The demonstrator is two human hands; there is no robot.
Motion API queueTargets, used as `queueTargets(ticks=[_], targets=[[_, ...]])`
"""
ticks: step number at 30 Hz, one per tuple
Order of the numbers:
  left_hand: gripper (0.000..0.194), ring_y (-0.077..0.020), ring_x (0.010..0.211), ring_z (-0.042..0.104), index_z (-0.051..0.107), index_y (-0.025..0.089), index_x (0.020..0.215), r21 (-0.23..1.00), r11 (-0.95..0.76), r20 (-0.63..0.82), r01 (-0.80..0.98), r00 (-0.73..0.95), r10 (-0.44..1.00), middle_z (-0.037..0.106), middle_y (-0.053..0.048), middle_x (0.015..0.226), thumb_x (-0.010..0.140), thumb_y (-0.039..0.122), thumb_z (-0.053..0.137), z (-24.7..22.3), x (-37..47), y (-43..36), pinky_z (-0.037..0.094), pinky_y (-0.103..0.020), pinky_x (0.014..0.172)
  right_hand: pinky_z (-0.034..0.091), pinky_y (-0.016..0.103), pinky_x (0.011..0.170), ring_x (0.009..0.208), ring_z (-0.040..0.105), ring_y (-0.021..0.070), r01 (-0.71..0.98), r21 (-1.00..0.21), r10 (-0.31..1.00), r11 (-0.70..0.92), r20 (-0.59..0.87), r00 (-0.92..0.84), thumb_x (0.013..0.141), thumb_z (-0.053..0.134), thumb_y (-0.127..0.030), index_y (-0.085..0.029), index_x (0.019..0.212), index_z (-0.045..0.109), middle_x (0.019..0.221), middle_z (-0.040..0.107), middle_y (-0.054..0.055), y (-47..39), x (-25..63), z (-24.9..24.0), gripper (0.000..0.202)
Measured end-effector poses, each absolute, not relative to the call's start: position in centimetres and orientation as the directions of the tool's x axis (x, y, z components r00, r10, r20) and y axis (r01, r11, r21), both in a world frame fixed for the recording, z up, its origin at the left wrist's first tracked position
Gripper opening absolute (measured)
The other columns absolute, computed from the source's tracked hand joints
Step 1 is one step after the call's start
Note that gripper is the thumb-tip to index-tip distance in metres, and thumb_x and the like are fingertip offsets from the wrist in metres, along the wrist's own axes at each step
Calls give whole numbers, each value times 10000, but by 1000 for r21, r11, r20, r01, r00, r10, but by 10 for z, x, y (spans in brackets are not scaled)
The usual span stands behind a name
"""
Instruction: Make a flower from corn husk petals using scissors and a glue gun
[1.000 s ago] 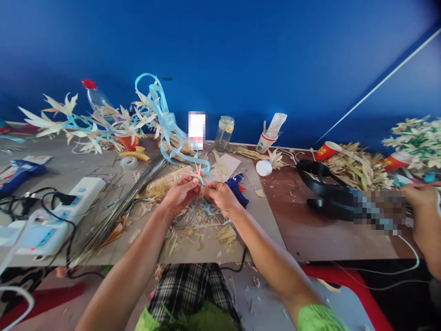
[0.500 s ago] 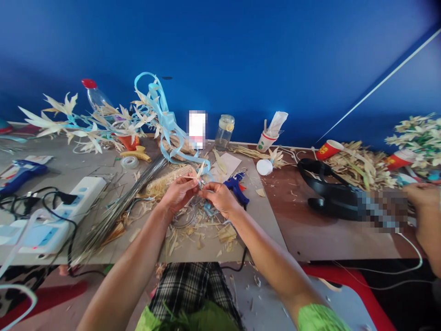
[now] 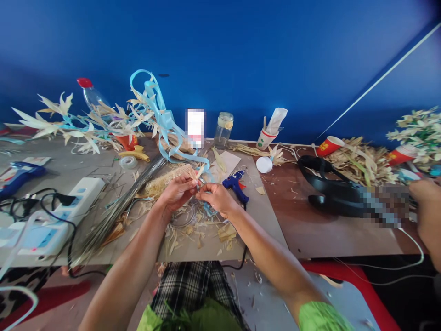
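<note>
Over the middle of the table, my left hand (image 3: 179,189) pinches a small pale corn-husk flower (image 3: 198,172), its petals pointing up past the fingertips. My right hand (image 3: 217,196) is closed too, thumb and finger pressed together just below the flower's base. What they grip is too small to make out. A bit of light-blue strip (image 3: 208,209) shows under the right hand. Behind the left hand lies a bundle of straw-coloured fibre (image 3: 161,181). To the right of my right hand rests a blue glue gun (image 3: 237,185).
Metal wires (image 3: 120,209) lie left of my arm, beside a white power strip (image 3: 74,211). Husk flowers with blue ribbon (image 3: 165,122) stand behind. A glass jar (image 3: 223,131), a paper cup (image 3: 267,138) and a black headset (image 3: 330,195) are further right. Another person's hand (image 3: 425,193) is at the right edge.
My right fingertips have shifted slightly left, closer under the flower. The flower tilts a little differently. The whole view has moved slightly, and the other person's hand is more blurred.
</note>
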State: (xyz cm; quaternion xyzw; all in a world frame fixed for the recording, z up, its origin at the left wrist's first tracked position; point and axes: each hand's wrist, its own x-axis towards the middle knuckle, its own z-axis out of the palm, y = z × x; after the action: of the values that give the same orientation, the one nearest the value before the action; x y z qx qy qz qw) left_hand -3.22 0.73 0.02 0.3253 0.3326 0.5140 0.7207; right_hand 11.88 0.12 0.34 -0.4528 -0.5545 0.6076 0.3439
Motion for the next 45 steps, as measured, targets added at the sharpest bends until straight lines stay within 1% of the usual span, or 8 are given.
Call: queueTargets(ticks=[6,13,18,23,32,36,39,45], targets=[[206,-107,551,563,677,102,684,795,313,-189,-519,277,942,647,-42,647,543,173,808,-2,-39,8,461,-248,558,268,220,511,503,358,76,115,-984,920,-139,-171,-352,580,701,-368,-164,582,569,478,426,-61,0,119,7,243],[238,-175,696,638,674,101,701,794,392,-262,-465,319,911,689,-94,832,530,173,821,-2,-48,9,520,-292,597,293,222,564,542,369,78,153,-983,919,-97,-148,-366,571,704,-394,-156,597,590,531,462,-55,1,119,3,265],[244,-194,736,650,673,111,704,799,435,-293,-415,363,884,696,-116,889,520,165,824,-3,-52,9,544,-312,633,311,218,594,576,409,87,288,-958,931,-4,-109,-348,609,680,-395,-150,605,603,570,494,-48,2,119,-3,257],[236,-189,721,653,664,99,719,792,462,-331,-399,355,874,689,-97,793,541,147,810,-4,-52,10,552,-332,667,304,218,567,570,435,98,439,-894,949,86,-61,-310,639,667,-391,-151,631,637,570,527,-39,3,120,-6,242],[249,-165,653,636,631,79,630,814,420,-304,-401,322,896,654,-74,657,519,179,830,-2,-47,9,545,-300,645,302,229,556,575,459,110,575,-812,966,106,-52,-252,656,680,-353,-170,618,612,581,557,-14,-1,119,3,199],[227,-136,598,616,633,80,630,837,389,-271,-386,326,906,641,-62,629,543,184,816,-2,-45,9,511,-239,568,284,220,533,551,421,96,573,-814,963,94,-71,-259,627,696,-351,-173,609,591,550,519,-35,-2,118,5,207],[237,-125,578,606,642,86,668,847,365,-252,-386,312,916,637,-45,622,540,185,815,-2,-43,9,488,-219,533,278,209,518,538,390,81,519,-853,950,59,-111,-291,597,710,-386,-170,623,576,548,486,-55,2,120,4,255],[238,-121,605,612,657,95,703,846,357,-236,-395,323,916,651,-38,666,548,188,811,5,-41,5,501,-234,578,278,208,483,500,365,73,339,-936,896,-97,-230,-379,646,671,-511,-156,674,586,537,457,-50,4,133,12,366]])
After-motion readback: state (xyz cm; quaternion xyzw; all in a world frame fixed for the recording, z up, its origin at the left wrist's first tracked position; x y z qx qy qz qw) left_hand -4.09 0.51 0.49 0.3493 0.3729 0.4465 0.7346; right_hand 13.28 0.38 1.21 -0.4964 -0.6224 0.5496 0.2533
